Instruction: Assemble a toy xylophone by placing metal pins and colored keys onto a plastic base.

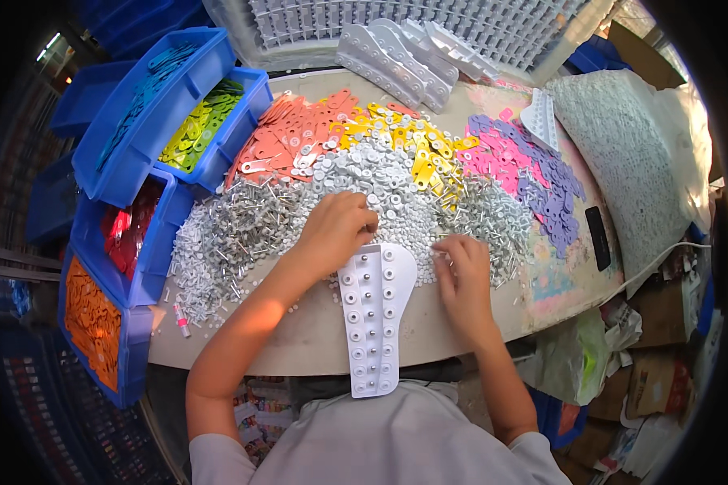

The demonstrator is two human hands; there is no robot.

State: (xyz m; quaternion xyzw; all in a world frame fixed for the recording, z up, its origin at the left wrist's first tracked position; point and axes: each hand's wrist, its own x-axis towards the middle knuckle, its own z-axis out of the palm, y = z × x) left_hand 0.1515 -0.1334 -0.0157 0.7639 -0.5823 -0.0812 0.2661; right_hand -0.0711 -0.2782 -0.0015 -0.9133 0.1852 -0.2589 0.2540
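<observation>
A white holder (384, 319) lies at the near edge of the tabletop (299, 356), in front of the person, its end reaching past the edge to the grey shirt (396, 444). Its long axis runs nearly straight away from the body; the narrow end points at the person, the broad rounded end at the heaps. A row of metal pins (370, 314) follows that axis between two rows of rings. The left hand (336, 229) is just beyond the broad end's left corner, fingers curled; whether they grip anything cannot be told. The right hand (467, 279) is just right of the holder, fingers bent with thumb near forefinger; any small piece there cannot be made out. Beyond lie white caps (396, 214), then coral tabs (295, 133), yellow tabs (434, 149) and purple tabs (558, 210). Blue bins (141, 162) stand left, a black phone (598, 238) right.
</observation>
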